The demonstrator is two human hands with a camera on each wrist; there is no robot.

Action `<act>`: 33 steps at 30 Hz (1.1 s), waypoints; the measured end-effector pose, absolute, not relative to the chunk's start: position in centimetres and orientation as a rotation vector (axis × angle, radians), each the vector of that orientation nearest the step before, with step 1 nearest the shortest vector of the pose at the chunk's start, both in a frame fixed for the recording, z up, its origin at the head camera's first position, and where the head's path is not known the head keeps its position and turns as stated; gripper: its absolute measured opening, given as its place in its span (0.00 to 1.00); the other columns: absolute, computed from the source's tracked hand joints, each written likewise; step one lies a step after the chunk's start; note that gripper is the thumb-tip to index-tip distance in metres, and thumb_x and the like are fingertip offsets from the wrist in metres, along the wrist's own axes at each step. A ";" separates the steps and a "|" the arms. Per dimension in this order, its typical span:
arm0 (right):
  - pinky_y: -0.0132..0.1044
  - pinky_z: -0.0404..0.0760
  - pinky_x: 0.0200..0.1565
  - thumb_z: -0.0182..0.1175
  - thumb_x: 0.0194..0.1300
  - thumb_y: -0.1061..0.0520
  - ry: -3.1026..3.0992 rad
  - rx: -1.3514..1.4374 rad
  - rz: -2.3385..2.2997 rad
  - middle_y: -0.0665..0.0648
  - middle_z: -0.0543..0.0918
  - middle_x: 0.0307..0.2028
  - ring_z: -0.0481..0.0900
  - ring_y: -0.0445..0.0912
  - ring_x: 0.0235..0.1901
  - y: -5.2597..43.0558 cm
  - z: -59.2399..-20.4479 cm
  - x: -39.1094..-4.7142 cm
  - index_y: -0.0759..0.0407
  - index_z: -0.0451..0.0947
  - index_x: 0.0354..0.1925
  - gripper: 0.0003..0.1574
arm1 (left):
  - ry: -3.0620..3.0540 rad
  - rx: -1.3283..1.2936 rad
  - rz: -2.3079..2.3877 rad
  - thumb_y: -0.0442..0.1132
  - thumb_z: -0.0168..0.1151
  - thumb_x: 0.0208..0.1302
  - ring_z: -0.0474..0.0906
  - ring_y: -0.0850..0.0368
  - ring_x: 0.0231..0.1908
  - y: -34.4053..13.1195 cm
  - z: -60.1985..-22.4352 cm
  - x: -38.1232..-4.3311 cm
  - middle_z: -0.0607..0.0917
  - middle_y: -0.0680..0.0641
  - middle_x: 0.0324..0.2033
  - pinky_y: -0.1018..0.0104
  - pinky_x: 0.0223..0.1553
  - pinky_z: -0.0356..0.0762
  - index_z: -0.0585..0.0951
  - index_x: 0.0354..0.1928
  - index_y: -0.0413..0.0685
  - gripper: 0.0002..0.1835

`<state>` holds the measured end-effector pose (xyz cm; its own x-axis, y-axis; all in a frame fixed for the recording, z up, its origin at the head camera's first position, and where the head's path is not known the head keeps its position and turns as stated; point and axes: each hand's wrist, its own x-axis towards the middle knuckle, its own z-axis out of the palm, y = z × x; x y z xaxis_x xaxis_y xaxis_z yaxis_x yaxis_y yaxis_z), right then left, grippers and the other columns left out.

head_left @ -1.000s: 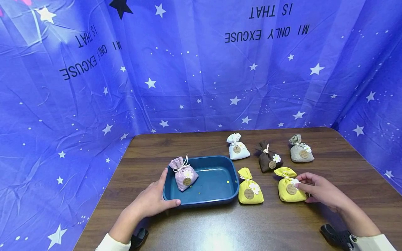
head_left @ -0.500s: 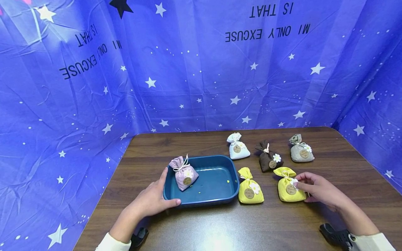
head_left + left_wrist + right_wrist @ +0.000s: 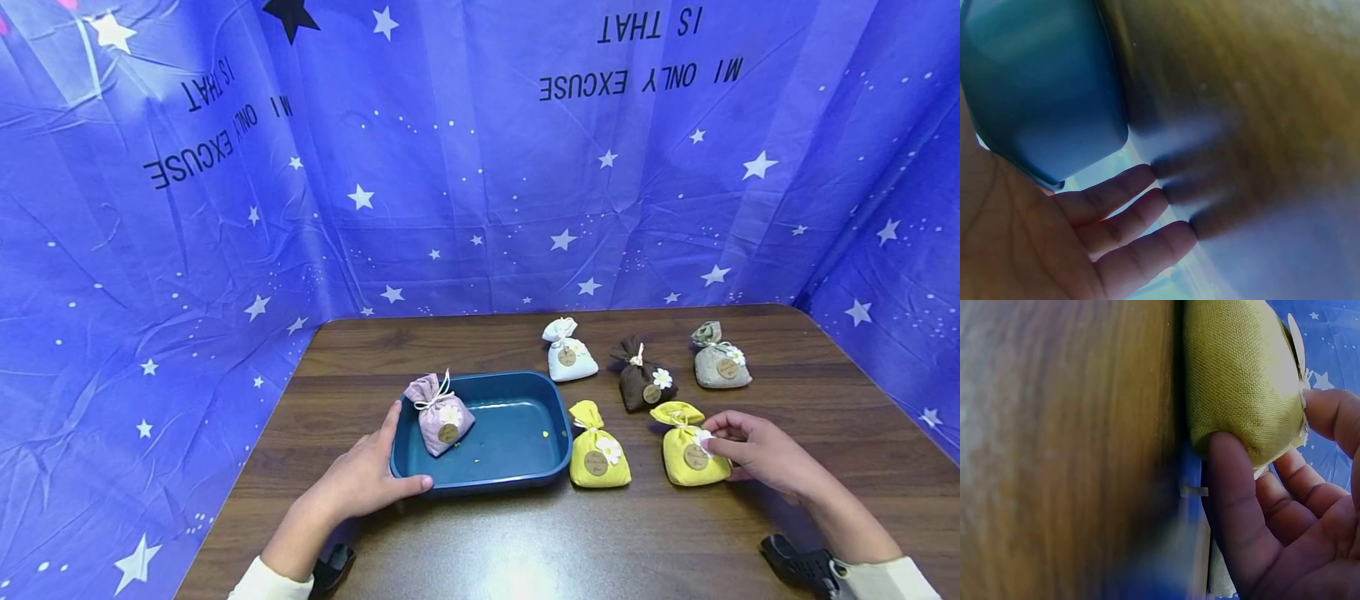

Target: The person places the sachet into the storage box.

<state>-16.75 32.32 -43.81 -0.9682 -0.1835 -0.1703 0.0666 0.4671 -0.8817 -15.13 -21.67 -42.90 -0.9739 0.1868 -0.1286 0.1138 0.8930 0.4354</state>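
Observation:
My left hand (image 3: pixel 362 477) rests against the left end of a dark blue tray (image 3: pixel 498 486) in the head view. Its thumb lies at the front rim; in the left wrist view the other fingers (image 3: pixel 1141 253) are straight beside the tray wall. A lilac sachet (image 3: pixel 442 421) leans inside the tray's left end. My right hand (image 3: pixel 761 454) pinches the right side of a yellow sachet (image 3: pixel 686 464), thumb over its white flower. The right wrist view shows a fingertip pressing into the yellow cloth, low by the tabletop. Another yellow sachet (image 3: pixel 597 467) sits beside the tray's right end.
Behind the yellow sachets sit a white sachet (image 3: pixel 572 361), a dark brown sachet (image 3: pixel 641 389) and a grey sachet (image 3: pixel 720 368). They stand on a wooden table (image 3: pixel 420 342). A blue star-printed cloth (image 3: pixel 450 167) hangs behind it and at both sides.
The yellow sachet in my right hand has shifted very slightly left, its tied top tipping a little left. My left hand and the tray have stayed in place.

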 end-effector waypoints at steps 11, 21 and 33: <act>0.43 0.82 0.28 0.63 0.67 0.62 2.506 -0.098 -1.512 0.58 0.79 0.36 0.78 0.44 0.30 31.9 -43.8 -16.9 0.74 0.71 0.50 0.19 | 2.888 0.218 0.665 0.71 0.69 0.48 0.69 0.32 0.62 -21.6 -42.9 -15.0 0.71 0.29 0.64 0.37 0.59 0.68 0.42 0.79 0.46 0.68; 0.46 0.83 0.30 0.62 0.68 0.62 2.501 -0.155 -1.543 0.60 0.80 0.37 0.80 0.45 0.32 31.5 -43.7 -17.5 0.74 0.70 0.51 0.19 | 2.893 0.210 0.655 0.71 0.70 0.48 0.69 0.31 0.63 -21.6 -42.8 -14.9 0.71 0.28 0.64 0.36 0.59 0.67 0.43 0.79 0.46 0.68; 0.48 0.84 0.29 0.62 0.67 0.64 2.494 -0.190 -1.605 0.60 0.79 0.38 0.80 0.44 0.32 30.4 -42.6 -18.2 0.76 0.70 0.52 0.21 | 2.902 0.209 0.655 0.72 0.70 0.47 0.70 0.33 0.62 -21.6 -42.9 -14.9 0.72 0.29 0.63 0.37 0.58 0.68 0.42 0.80 0.48 0.68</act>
<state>-18.17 30.36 -42.58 -0.9775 -0.1977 -0.0735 -0.0149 0.4126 -0.9108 -14.94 -21.64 -42.87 -0.9776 0.1702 -0.1238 0.1005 0.8943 0.4361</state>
